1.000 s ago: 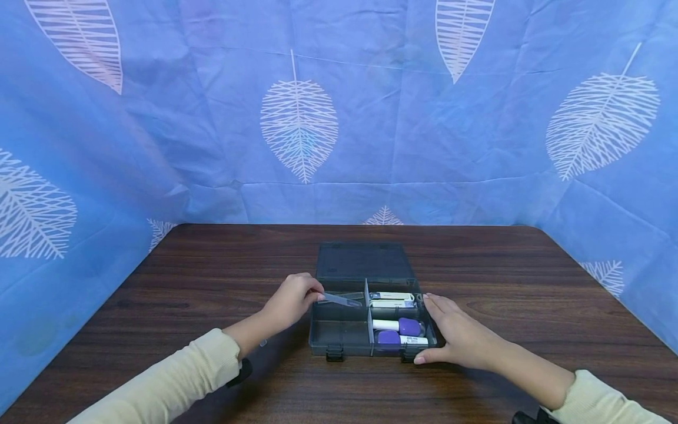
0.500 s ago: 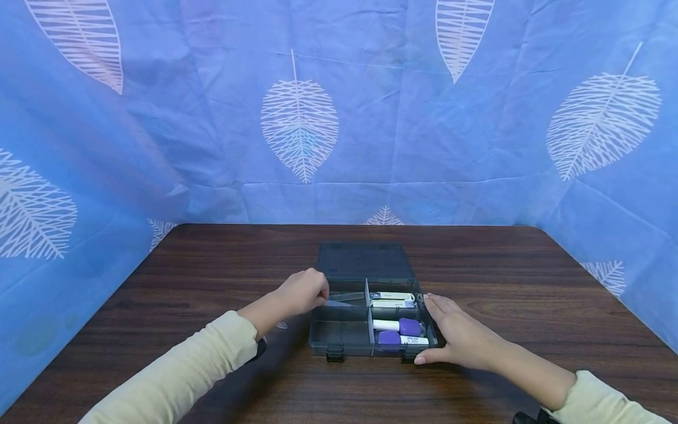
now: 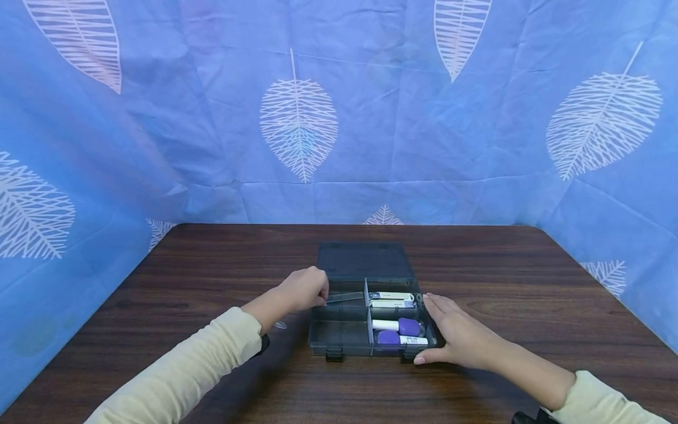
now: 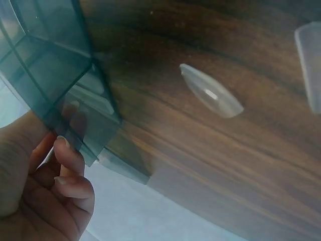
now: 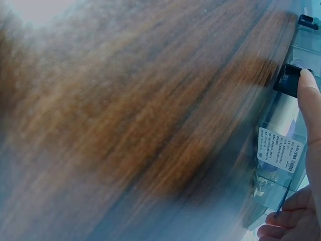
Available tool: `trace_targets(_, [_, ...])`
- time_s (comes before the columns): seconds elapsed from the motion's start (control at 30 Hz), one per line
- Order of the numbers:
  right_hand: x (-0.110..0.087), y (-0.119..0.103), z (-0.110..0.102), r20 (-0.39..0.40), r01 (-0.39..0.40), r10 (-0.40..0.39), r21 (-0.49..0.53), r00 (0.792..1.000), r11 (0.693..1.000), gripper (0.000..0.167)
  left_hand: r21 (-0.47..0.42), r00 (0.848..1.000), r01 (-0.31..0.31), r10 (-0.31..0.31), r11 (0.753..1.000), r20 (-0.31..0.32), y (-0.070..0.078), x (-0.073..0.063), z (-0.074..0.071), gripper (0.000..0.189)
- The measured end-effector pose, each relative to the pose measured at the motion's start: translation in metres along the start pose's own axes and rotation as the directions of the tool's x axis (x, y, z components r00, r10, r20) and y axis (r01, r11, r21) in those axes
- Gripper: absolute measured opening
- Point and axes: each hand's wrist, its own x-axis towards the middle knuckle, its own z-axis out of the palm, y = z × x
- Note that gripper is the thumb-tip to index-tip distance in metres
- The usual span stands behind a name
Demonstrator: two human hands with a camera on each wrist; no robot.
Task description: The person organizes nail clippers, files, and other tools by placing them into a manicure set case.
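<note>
An open dark translucent divided box [image 3: 339, 352] sits on the table. My left hand [image 3: 306, 288] reaches over its left wall at the rear left compartment, fingers bent down by the wall. Whether they still pinch anything is hidden. In that compartment lies a clear flat strip [image 3: 345, 297]; through the wall, the left wrist view shows pale strips [image 4: 90, 98]. My right hand [image 3: 459, 335] rests on the box's right side, thumb against the front latch [image 5: 290, 79] and fingers along the side wall. The right compartments hold nail clippers [image 3: 392, 304] and purple-and-white bottles [image 3: 389, 337].
A pale translucent oval piece [image 4: 213, 95] lies on the wooden table [image 3: 212, 259] left of the box. Another translucent piece [image 4: 311, 65] is partly visible beside it. The box lid [image 3: 364, 259] lies folded back. A blue leaf-print cloth [image 3: 360, 129] hangs behind.
My left hand has moved right and slightly away from me, lowering a clear strip into the rear left compartment, where that strip is now out of sight. My right hand has stayed put.
</note>
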Motion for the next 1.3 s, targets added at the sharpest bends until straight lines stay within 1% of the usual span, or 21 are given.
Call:
trace_targets(0.07, [0.0,0.0,0.0,0.0,0.002,-0.002,0.0,1.0,1.0,0.117,-0.007,0.999,-0.02,0.02,1.0,-0.029,-0.001,-0.002,0.001,0.015])
trace_targets(0.17, [0.0,-0.001,0.0,-0.002,0.005,-0.005,0.005,1.0,1.0,0.116,-0.019,0.995,-0.05,0.048,0.999,-0.089,-0.003,-0.006,0.003,0.013])
trace_targets(0.3, [0.0,-0.001,0.0,-0.006,0.009,-0.009,0.009,1.0,1.0,0.115,-0.054,0.979,-0.072,0.06,0.996,-0.196,-0.006,-0.014,0.003,0.007])
trace_targets(0.37, [0.0,-0.001,0.0,-0.008,0.011,-0.011,0.008,1.0,1.0,0.115,-0.075,0.967,-0.086,0.065,0.994,-0.248,-0.007,-0.019,0.002,0.007])
trace_targets(0.43, [-0.001,0.0,0.001,-0.009,0.009,-0.009,0.008,1.0,1.0,0.115,-0.083,0.95,-0.11,0.081,0.99,-0.301,-0.009,-0.025,0.002,0.009])
trace_targets(0.5, [-0.001,0.0,0.001,-0.011,0.004,-0.004,0.006,1.0,1.0,0.115,-0.085,0.931,-0.138,0.1,0.987,-0.351,-0.013,-0.03,0.002,0.01])
trace_targets(0.6, [-0.001,0.0,0.001,-0.011,-0.004,0.004,0.005,1.0,1.0,0.116,-0.1,0.904,-0.164,0.109,0.981,-0.413,-0.02,-0.038,0.003,0.011])
trace_targets(0.67, [-0.001,0.0,0.001,-0.01,-0.007,0.007,0.005,1.0,1.0,0.116,-0.119,0.89,-0.175,0.105,0.977,-0.443,-0.026,-0.044,0.004,0.01])
trace_targets(0.73, [-0.001,0.0,0.001,-0.008,-0.007,0.007,0.007,1.0,1.0,0.116,-0.154,0.884,-0.18,0.09,0.972,-0.46,-0.032,-0.05,0.005,0.009])
trace_targets(0.8, [0.0,0.0,0.001,-0.006,-0.007,0.007,0.007,1.0,1.0,0.116,-0.19,0.881,-0.188,0.08,0.963,-0.466,-0.038,-0.056,0.006,0.009])
trace_targets(0.93, [0.001,-0.001,0.001,-0.008,-0.005,0.005,0.008,1.0,1.0,0.116,-0.265,0.883,-0.2,0.056,0.943,-0.466,-0.051,-0.067,0.01,0.01])
trace_targets(1.07, [0.002,-0.002,0.001,-0.015,-0.002,0.003,0.014,1.0,1.0,0.116,-0.309,0.879,-0.198,0.03,0.93,-0.475,-0.06,-0.076,0.016,0.01])
trace_targets(1.1, [0.002,-0.002,0.001,-0.018,-0.002,0.003,0.016,1.0,1.0,0.115,-0.316,0.881,-0.194,0.023,0.928,-0.473,-0.062,-0.077,0.017,0.01])
trace_targets(1.17, [0.002,-0.002,0.002,-0.023,-0.004,0.005,0.017,1.0,1.0,0.115,-0.328,0.891,-0.18,0.012,0.928,-0.454,-0.066,-0.081,0.02,0.01])
trace_targets(1.3, [0.003,-0.002,0.002,-0.022,-0.009,0.009,0.019,1.0,1.0,0.116,-0.316,0.922,-0.145,0.012,0.938,-0.387,-0.074,-0.087,0.026,0.012])
